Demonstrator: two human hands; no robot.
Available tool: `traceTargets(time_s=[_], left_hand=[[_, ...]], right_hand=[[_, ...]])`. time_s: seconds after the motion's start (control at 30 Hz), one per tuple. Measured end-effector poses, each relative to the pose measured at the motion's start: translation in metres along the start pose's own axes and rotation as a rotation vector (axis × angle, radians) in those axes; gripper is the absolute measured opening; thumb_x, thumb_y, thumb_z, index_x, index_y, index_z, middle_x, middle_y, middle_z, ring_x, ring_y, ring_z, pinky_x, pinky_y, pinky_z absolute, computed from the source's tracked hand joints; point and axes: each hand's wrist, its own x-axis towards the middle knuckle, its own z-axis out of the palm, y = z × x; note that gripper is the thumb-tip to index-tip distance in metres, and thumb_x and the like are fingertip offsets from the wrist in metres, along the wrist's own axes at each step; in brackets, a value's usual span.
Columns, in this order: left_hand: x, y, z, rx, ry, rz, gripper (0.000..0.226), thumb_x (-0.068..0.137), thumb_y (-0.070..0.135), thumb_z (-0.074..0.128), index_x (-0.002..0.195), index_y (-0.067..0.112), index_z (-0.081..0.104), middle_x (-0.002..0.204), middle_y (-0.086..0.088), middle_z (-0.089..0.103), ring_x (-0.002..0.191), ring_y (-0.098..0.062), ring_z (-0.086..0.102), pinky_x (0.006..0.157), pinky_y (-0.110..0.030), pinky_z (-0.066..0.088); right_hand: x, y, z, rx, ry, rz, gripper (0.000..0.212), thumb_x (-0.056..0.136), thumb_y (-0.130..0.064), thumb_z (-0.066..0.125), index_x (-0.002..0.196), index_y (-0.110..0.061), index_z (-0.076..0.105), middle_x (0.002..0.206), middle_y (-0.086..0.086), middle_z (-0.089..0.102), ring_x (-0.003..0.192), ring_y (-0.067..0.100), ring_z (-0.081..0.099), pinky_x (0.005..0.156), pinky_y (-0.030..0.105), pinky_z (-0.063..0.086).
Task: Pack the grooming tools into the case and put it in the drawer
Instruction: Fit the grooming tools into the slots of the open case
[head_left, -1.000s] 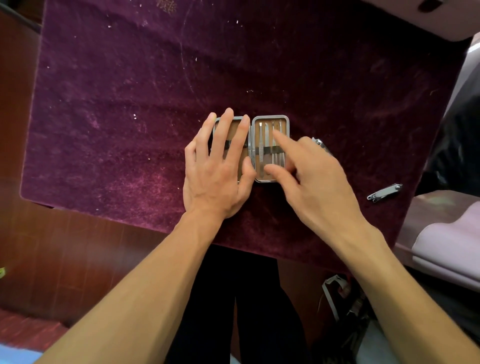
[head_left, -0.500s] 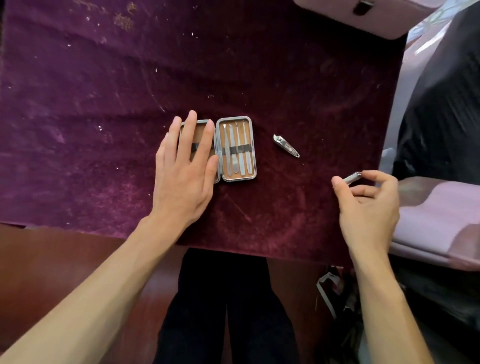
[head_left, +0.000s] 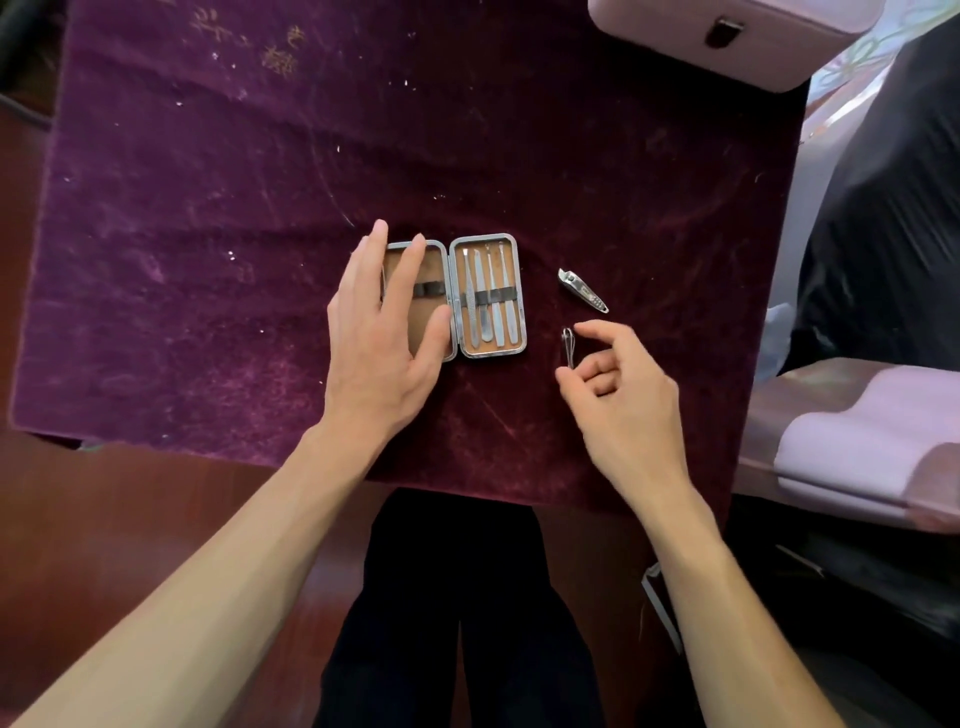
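Observation:
A small metal grooming case (head_left: 511, 249) lies open on the purple velvet table (head_left: 208, 260). Its right half holds several thin steel tools (head_left: 491, 299) under a black strap. My left hand (head_left: 382, 332) lies flat on the case's left half, fingers spread, covering most of it. To the right of the case, my right hand (head_left: 621, 389) pinches a small nail clipper (head_left: 568, 347) between thumb and fingers, seen edge-on just above the cloth. Another nail clipper (head_left: 582, 290) lies loose on the cloth, above my right hand.
A pale pink box (head_left: 737, 41) with a dark clasp sits at the table's far right corner. At the right edge stands pale pink furniture (head_left: 857, 447) beside dark fabric (head_left: 883, 208). The table's front edge runs just below my wrists, with my dark-trousered legs (head_left: 457, 623) beneath.
My right hand left the case, picked up the nail clipper at the table's right side and has carried it back toward the case. My left hand stayed on the case's left half.

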Motion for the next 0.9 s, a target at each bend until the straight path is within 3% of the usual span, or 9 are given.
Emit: traceTargets(time_s=[0.17,0.27,0.4,0.5,0.57,0.6,0.67,0.77,0.9], left_hand=[[-0.001,-0.002,-0.003,-0.038,-0.011,-0.013,0.063,0.100,0.031,0.059,0.158,0.018,0.037,0.170,-0.008,0.024,0.157,-0.023,0.023,0.123,-0.034,0.017],[-0.001,-0.001,-0.005,-0.059,-0.013,-0.018,0.062,0.100,0.026,0.058,0.158,0.016,0.037,0.169,-0.008,0.026,0.156,-0.022,0.025,0.124,-0.036,0.020],[-0.002,-0.001,-0.006,-0.093,-0.014,-0.027,0.061,0.100,0.024,0.058,0.157,0.016,0.039,0.168,-0.007,0.028,0.156,-0.021,0.026,0.125,-0.036,0.021],[-0.002,-0.001,-0.007,-0.104,-0.018,-0.030,0.059,0.100,0.020,0.058,0.157,0.017,0.041,0.168,-0.007,0.027,0.156,-0.021,0.026,0.124,-0.035,0.021],[-0.001,0.002,-0.009,-0.140,-0.025,-0.050,0.059,0.100,0.019,0.058,0.156,0.018,0.042,0.169,-0.005,0.025,0.156,-0.020,0.024,0.126,-0.038,0.023],[-0.001,0.004,-0.012,-0.181,-0.026,-0.069,0.058,0.100,0.018,0.058,0.156,0.019,0.042,0.170,-0.004,0.024,0.157,-0.019,0.023,0.127,-0.038,0.023],[-0.001,0.009,-0.021,-0.279,0.000,-0.096,0.056,0.100,0.017,0.058,0.154,0.022,0.045,0.169,-0.002,0.025,0.156,-0.016,0.022,0.128,-0.024,0.019],[-0.005,0.020,-0.036,-0.329,0.071,-0.070,0.044,0.100,0.015,0.058,0.142,0.026,0.059,0.152,0.008,0.047,0.144,-0.008,0.038,0.115,-0.002,0.022],[-0.018,0.033,-0.051,-0.578,-0.115,-0.144,0.028,0.104,0.021,0.055,0.126,0.028,0.072,0.113,0.016,0.074,0.104,0.001,0.068,0.093,-0.016,0.053]], right_hand=[[0.019,-0.017,-0.007,-0.061,0.234,-0.077,0.018,0.095,-0.031,0.077,0.111,-0.030,0.071,0.085,-0.006,0.068,0.064,0.004,0.061,0.067,0.018,0.054],[0.038,-0.031,-0.006,-0.217,0.154,-0.147,0.030,0.098,-0.026,0.075,0.128,-0.024,0.072,0.110,-0.005,0.064,0.079,0.002,0.059,0.076,0.011,0.046],[0.049,-0.040,0.005,-0.330,0.107,-0.136,0.028,0.100,-0.022,0.074,0.127,-0.019,0.076,0.113,-0.004,0.063,0.093,0.010,0.061,0.089,0.035,0.057],[0.047,-0.040,0.009,-0.330,0.141,-0.114,0.023,0.101,-0.022,0.074,0.123,-0.018,0.078,0.114,0.002,0.069,0.093,0.016,0.066,0.090,0.042,0.059],[0.046,-0.041,0.007,-0.317,0.157,-0.105,0.022,0.100,-0.023,0.075,0.121,-0.019,0.079,0.111,0.001,0.072,0.088,0.011,0.067,0.086,0.035,0.060],[0.044,-0.042,0.005,-0.290,0.167,-0.103,0.021,0.098,-0.025,0.076,0.119,-0.021,0.080,0.106,-0.002,0.073,0.081,0.003,0.065,0.081,0.023,0.058],[0.037,-0.047,-0.001,-0.164,0.177,-0.110,0.018,0.094,-0.030,0.080,0.112,-0.028,0.081,0.094,-0.014,0.074,0.073,-0.005,0.064,0.070,0.005,0.050],[0.018,-0.062,-0.002,0.169,0.113,-0.104,0.012,0.088,-0.032,0.086,0.098,-0.037,0.081,0.086,-0.015,0.081,0.077,-0.005,0.074,0.070,0.007,0.053],[-0.010,-0.078,0.019,0.489,0.017,0.030,0.015,0.085,-0.024,0.089,0.100,-0.025,0.083,0.088,-0.014,0.084,0.077,-0.005,0.077,0.065,0.008,0.053]])
